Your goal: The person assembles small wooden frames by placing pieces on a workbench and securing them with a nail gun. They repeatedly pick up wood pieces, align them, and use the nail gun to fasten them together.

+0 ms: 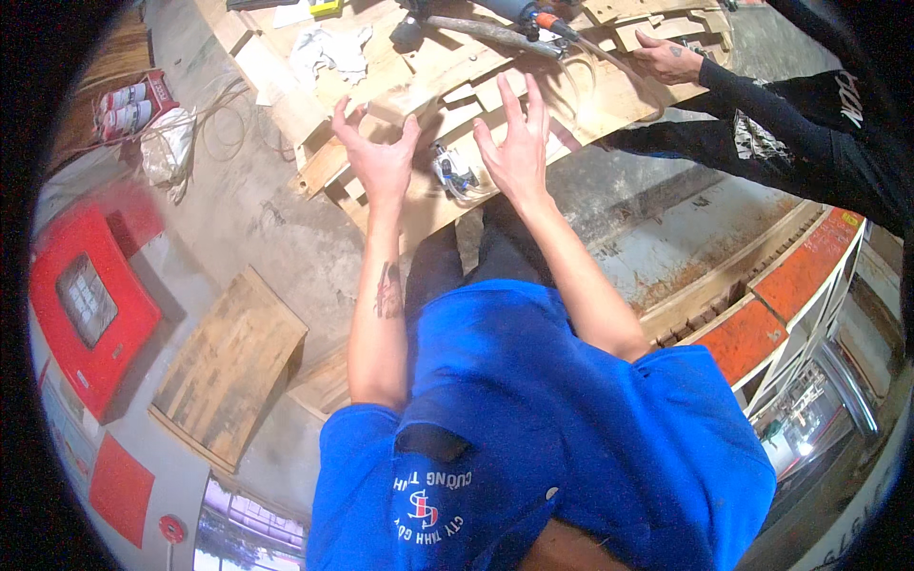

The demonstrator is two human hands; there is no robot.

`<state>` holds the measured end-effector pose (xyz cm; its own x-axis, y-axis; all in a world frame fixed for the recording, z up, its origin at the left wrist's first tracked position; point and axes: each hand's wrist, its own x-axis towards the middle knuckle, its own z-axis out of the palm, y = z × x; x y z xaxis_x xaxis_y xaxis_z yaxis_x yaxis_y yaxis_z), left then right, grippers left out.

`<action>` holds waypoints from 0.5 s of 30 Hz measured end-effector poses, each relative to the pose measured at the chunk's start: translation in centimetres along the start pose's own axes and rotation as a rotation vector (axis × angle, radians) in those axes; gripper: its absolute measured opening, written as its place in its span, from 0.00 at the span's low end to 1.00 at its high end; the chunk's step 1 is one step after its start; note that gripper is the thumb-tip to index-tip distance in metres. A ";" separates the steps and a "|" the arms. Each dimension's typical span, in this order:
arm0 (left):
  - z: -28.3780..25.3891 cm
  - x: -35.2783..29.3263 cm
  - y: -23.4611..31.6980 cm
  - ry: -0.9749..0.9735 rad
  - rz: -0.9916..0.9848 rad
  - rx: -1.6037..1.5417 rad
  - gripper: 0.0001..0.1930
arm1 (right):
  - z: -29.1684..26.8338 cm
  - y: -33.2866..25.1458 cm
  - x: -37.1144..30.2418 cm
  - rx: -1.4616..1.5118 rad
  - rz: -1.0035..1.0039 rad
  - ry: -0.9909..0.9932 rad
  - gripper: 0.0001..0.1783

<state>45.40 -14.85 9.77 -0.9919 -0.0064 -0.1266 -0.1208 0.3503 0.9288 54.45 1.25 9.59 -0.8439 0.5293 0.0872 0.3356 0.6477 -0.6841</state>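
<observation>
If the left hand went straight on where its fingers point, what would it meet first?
The left hand would probably meet the crumpled white cloth on the pale wooden worktop first, though the hand's height is unclear.

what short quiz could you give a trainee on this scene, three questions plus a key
1. True or false: the left hand and right hand are both open.
2. What shows between them? A) a yellow bucket B) a small silver-and-blue device C) a pair of gloves
3. Fill the blank: the co-worker's hand is toward the ____ side of the view.

Key: 1. True. 2. B. 3. right.
</observation>
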 end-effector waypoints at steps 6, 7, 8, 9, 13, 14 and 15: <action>-6.3 1.7 5.0 -0.280 0.249 0.025 0.57 | -1.4 -4.7 3.1 0.298 -0.356 -0.363 0.55; -7.5 1.8 5.9 -0.345 0.278 0.132 0.57 | -1.6 -5.4 3.4 0.319 -0.376 -0.402 0.61; -8.6 1.7 6.8 -0.408 0.303 0.238 0.57 | -1.7 -6.0 3.7 0.489 -0.325 -0.495 0.62; -9.3 1.5 7.6 -0.430 0.300 0.244 0.55 | -1.9 -6.4 3.9 0.644 -0.252 -0.606 0.62; -12.2 1.4 9.4 -0.599 0.182 0.340 0.50 | -1.3 -7.8 3.3 0.924 -0.060 -0.880 0.67; -12.7 1.3 9.4 -0.607 0.149 0.295 0.49 | -0.9 -8.2 2.8 0.998 -0.021 -0.912 0.67; -13.2 1.2 9.2 -0.613 0.126 0.240 0.48 | -0.5 -8.5 2.5 0.958 0.066 -0.911 0.67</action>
<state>42.58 -24.01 22.80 -0.7878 0.5571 -0.2629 0.0769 0.5124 0.8553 49.65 -2.66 15.94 -0.9412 -0.2538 -0.2230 0.2777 -0.2050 -0.9386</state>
